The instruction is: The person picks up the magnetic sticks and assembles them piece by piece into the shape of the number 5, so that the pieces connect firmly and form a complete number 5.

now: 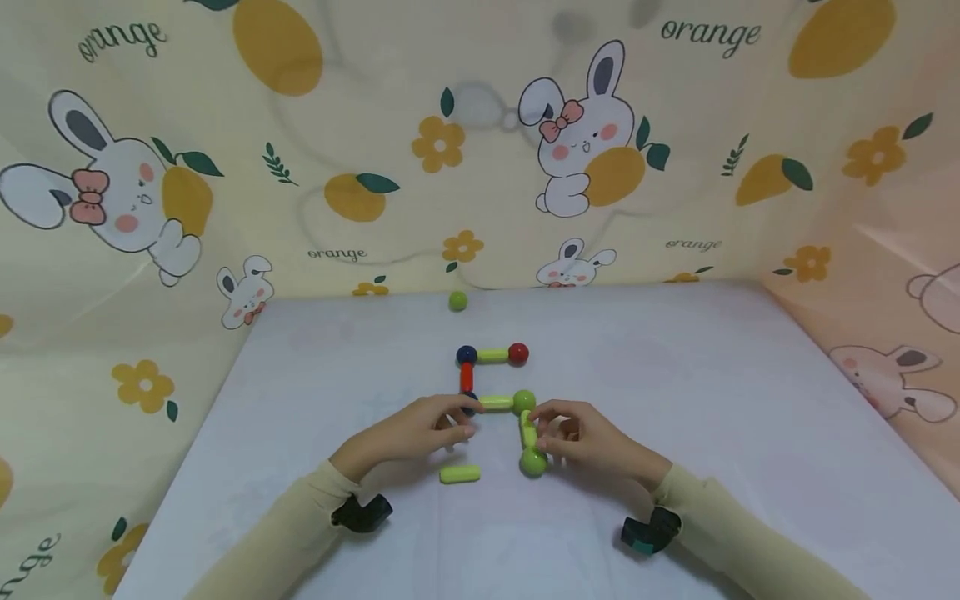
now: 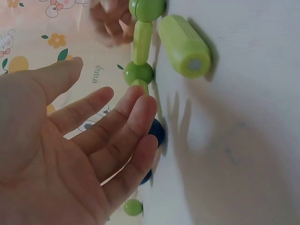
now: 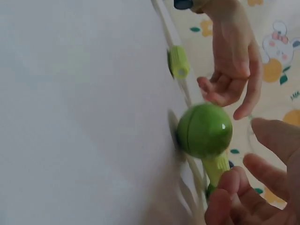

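A chain of balls and short rods lies on the white table. From a red ball point(image 1: 518, 353) a yellow-green rod point(image 1: 493, 356) runs to a dark blue ball point(image 1: 467, 355), then a red rod point(image 1: 467, 377) and a second dark blue ball, partly behind my left fingers. Another yellow-green rod point(image 1: 496, 403) leads to a green ball point(image 1: 524, 402); a further rod point(image 1: 527, 431) ends at the nearest green ball point(image 3: 205, 131). My left hand point(image 1: 431, 427) hovers by the second blue ball, fingers loosely bent, holding nothing. Beside the last rod, my right hand point(image 1: 588, 435) has loosely bent fingers; contact is unclear.
A loose yellow-green rod point(image 1: 460, 474) lies in front of the left hand, its end showing a grey disc in the left wrist view. One loose green ball point(image 1: 458, 301) sits at the table's back edge. A printed cloth point(image 1: 495, 217) rises behind.
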The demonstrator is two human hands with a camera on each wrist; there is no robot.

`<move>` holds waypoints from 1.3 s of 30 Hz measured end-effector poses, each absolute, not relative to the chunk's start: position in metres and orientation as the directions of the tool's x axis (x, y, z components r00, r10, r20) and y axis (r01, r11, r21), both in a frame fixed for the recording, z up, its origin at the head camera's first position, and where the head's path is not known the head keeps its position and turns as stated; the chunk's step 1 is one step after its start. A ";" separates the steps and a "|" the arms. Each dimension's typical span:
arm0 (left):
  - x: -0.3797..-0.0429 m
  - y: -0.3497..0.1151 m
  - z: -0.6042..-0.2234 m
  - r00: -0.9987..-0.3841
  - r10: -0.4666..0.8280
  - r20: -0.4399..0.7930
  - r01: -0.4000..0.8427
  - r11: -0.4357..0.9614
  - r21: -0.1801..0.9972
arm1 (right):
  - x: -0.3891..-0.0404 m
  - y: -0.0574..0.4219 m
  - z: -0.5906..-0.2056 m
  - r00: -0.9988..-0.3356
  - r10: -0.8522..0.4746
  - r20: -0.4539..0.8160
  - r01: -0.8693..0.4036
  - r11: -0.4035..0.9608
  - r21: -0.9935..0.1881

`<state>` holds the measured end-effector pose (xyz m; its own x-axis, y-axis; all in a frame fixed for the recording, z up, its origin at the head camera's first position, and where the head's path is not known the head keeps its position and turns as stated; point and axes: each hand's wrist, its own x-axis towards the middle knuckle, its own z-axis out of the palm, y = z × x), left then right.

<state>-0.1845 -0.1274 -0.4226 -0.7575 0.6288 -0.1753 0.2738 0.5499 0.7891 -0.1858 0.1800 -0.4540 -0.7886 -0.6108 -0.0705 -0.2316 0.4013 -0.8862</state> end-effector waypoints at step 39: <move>-0.156 -0.134 -0.441 -0.805 0.573 -0.150 0.358 0.672 0.648 | -0.184 0.186 -0.465 -0.685 -0.724 -0.084 -0.237 0.330 -0.914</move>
<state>-0.1560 -0.1341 -0.4410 -0.8053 0.5735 -0.1503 0.3578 0.6722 0.6482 -0.1836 0.1864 -0.4654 -0.6848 -0.7239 -0.0839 -0.2374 0.3304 -0.9135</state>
